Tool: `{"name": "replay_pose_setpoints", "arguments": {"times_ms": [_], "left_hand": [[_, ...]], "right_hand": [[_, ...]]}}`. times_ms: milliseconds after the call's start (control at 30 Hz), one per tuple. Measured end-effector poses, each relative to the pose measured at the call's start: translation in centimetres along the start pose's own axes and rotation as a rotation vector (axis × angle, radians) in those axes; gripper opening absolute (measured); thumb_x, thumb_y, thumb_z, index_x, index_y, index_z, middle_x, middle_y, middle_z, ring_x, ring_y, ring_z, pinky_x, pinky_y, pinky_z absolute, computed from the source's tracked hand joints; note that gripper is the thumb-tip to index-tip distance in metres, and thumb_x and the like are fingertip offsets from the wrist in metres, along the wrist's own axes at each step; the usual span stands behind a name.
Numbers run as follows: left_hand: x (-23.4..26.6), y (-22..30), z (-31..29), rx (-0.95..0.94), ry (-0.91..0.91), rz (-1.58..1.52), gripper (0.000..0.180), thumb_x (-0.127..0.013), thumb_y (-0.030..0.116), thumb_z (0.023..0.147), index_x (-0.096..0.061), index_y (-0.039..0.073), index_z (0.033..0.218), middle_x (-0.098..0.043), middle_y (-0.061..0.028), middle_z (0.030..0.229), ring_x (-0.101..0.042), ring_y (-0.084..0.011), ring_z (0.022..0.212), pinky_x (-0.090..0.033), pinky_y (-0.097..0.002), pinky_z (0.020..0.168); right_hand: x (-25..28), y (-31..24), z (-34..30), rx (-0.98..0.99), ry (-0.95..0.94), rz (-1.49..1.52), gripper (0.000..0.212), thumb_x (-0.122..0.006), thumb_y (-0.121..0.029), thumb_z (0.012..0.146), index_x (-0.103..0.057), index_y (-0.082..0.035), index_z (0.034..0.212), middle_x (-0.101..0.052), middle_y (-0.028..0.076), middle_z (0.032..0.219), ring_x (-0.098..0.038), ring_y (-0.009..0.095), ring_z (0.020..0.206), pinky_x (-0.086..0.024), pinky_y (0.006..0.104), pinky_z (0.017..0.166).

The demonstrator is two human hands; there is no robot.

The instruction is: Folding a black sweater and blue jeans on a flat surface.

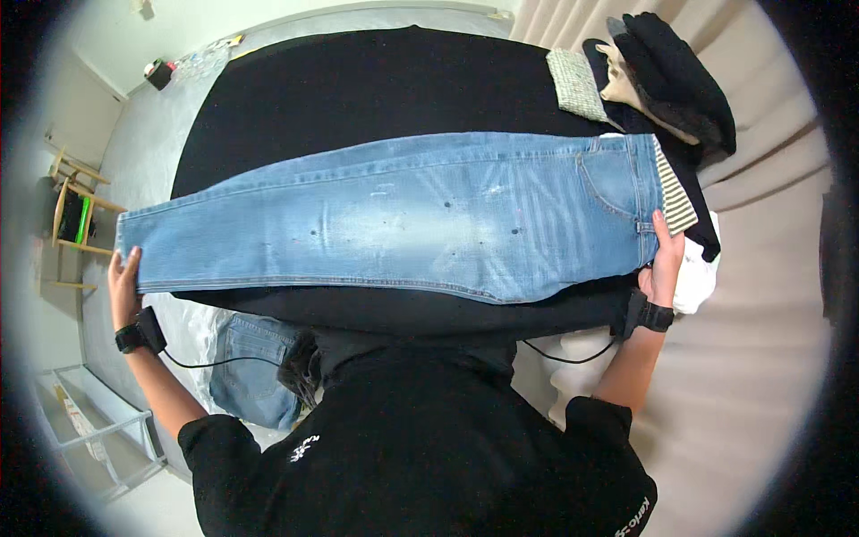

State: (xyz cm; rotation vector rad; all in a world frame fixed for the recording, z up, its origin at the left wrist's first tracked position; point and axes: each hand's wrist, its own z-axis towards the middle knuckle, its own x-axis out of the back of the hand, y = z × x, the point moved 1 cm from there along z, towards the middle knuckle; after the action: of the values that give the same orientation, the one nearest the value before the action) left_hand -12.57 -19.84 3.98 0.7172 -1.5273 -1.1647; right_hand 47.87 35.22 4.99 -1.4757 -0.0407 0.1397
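Light blue jeans (394,219), folded lengthwise with one leg over the other, stretch across the black-covered table (385,89). They have faded patches and small dark spots. At the left, my left hand (125,277) grips the leg hems, thumb on top and the other fingers partly hidden. My right hand (664,259) holds the waistband at the right end, thumb on the denim and fingers underneath. A striped cloth piece (676,192) sticks out from the waistband beside my right hand. The jeans' near edge runs close to the table's front edge.
A woven pale green cloth item (577,85) and a pile of dark clothing (676,80) lie at the far right. White cloth (696,277) hangs near my right wrist. More jeans (255,371) lie low at the left. A wooden chair (80,215) stands left; beige curtains (761,268) hang right.
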Motion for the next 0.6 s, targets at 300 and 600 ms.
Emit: {"name": "replay_pose_setpoints", "arguments": {"times_ms": [300, 600], "left_hand": [[0.1, -1.2, 0.3, -0.185, -0.054, 0.113, 0.034, -0.053, 0.016, 0.092, -0.05, 0.004, 0.123, -0.057, -0.0066, 0.109, -0.053, -0.0074, 0.085, -0.044, -0.0224, 0.068], [1.6, -1.9, -3.3, -0.138, -0.297, 0.188, 0.052, -0.048, -0.008, 0.076, -0.052, 0.005, 0.127, -0.047, -0.0086, 0.135, -0.041, -0.0221, 0.128, -0.037, -0.0316, 0.097]], "right_hand": [[2.5, -1.5, -3.1, 0.073, -0.026, -0.543, 0.067, -0.059, -0.002, 0.084, -0.02, -0.009, 0.138, -0.049, 0.019, 0.121, -0.057, 0.021, 0.101, -0.043, 0.0308, 0.091], [3.1, -5.0, -4.5, 0.403, -0.379, -1.166, 0.052, -0.061, 0.004, 0.071, -0.059, -0.017, 0.118, -0.033, 0.012, 0.143, -0.034, 0.032, 0.129, -0.028, 0.0398, 0.107]]}}
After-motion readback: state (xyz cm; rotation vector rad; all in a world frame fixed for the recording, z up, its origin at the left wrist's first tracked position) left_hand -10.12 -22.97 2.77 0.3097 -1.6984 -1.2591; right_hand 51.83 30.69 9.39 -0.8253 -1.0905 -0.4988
